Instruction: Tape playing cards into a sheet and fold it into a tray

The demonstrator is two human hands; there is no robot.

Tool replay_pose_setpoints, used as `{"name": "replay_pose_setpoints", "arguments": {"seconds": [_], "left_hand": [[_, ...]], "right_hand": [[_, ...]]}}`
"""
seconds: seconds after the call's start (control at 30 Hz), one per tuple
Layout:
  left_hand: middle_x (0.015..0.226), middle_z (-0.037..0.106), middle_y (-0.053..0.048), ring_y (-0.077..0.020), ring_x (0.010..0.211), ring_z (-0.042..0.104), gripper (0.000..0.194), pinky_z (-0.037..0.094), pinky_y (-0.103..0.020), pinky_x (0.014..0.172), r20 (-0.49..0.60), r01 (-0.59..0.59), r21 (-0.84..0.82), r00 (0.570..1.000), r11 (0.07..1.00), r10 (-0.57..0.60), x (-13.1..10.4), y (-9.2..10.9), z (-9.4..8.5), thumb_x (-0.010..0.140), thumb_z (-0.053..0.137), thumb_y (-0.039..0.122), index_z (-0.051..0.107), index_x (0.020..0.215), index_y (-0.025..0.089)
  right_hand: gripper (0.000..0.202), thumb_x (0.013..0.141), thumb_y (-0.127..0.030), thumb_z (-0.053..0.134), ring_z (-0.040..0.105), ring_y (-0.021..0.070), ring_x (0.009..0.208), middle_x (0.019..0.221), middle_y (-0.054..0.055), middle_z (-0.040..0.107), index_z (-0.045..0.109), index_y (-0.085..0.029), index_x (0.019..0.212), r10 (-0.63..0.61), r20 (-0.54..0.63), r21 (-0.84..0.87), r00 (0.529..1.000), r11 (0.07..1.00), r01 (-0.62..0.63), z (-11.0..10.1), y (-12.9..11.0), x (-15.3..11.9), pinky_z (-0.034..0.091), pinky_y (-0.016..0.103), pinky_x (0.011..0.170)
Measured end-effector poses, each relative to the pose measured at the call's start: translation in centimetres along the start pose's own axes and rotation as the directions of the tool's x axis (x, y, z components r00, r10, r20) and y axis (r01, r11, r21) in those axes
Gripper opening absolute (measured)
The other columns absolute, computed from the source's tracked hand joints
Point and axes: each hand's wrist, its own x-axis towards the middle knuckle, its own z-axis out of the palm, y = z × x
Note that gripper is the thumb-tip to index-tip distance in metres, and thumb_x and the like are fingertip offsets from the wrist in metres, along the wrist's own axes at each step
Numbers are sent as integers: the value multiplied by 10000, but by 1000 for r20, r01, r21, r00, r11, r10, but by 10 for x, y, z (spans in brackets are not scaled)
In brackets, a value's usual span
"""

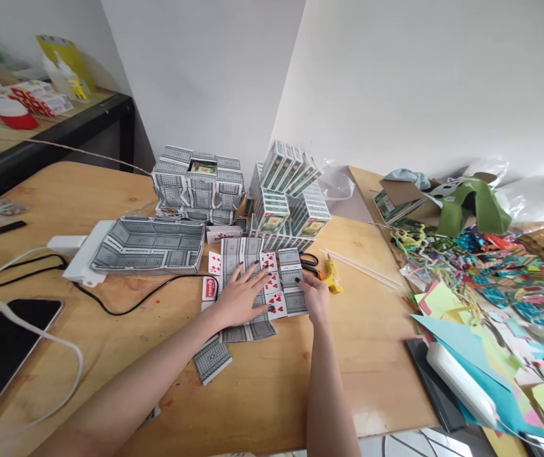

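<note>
My left hand lies flat with fingers spread on a panel of joined playing cards, patterned backs up. Face-up heart cards show along the panel's right side. My right hand grips the right edge of a strip of joined cards, one dark-nailed fingertip on top; its other fingers are partly hidden. A loose grey-backed card piece lies near my left forearm. Beside the panel is a red poker card box. Just beyond my right hand are a yellow glue gun and black-handled scissors.
Behind stand a card-covered box, an open card tray and stacked card packs. A white power strip trails cables leftward near a phone. Clear glue sticks and coloured craft scraps lie right.
</note>
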Motion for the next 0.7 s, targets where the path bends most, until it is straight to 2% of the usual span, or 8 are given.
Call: {"name": "replay_pose_setpoints", "arguments": {"seconds": [0.1, 0.27, 0.43, 0.7], "left_hand": [[1448, 280, -25, -249, 1352, 144, 656, 52, -465, 1092, 9, 0, 2, 1000, 1000, 0, 0, 0, 0, 812, 351, 594, 292, 1366, 247], [1454, 266, -22, -252, 1354, 133, 658, 60, -463, 1093, 15, 2, 3, 1000, 1000, -2, 0, -1, 0, 807, 371, 587, 300, 1363, 243], [1447, 283, -30, -256, 1350, 146, 665, 77, -474, 1089, 3, 0, -12, 1000, 1000, 0, 0, -1, 1, 804, 383, 585, 297, 1366, 241], [1449, 278, -22, -259, 1353, 137, 654, 77, -471, 1089, 0, 2, -20, 1000, 1000, -2, -1, 0, -1, 799, 413, 561, 305, 1362, 246]], "right_hand": [[306, 627, -283, 564, 629, 213, 746, 787, 54, 697, 695, -184, 885, 58, 41, 38, 997, 997, -60, 2, 0, -1, 479, 302, 674], [320, 614, -280, 569, 631, 227, 788, 843, 60, 701, 691, -182, 893, 71, 20, 68, 997, 995, -72, 3, -1, -2, 477, 304, 681], [301, 622, -297, 560, 633, 240, 757, 786, 50, 702, 697, -198, 871, 71, 13, 19, 997, 997, -71, 5, -2, -2, 473, 313, 640], [264, 629, -300, 542, 627, 255, 698, 656, 41, 676, 691, -212, 828, -12, -14, -81, 1000, 997, 11, 10, -2, 0, 453, 320, 599]]}}
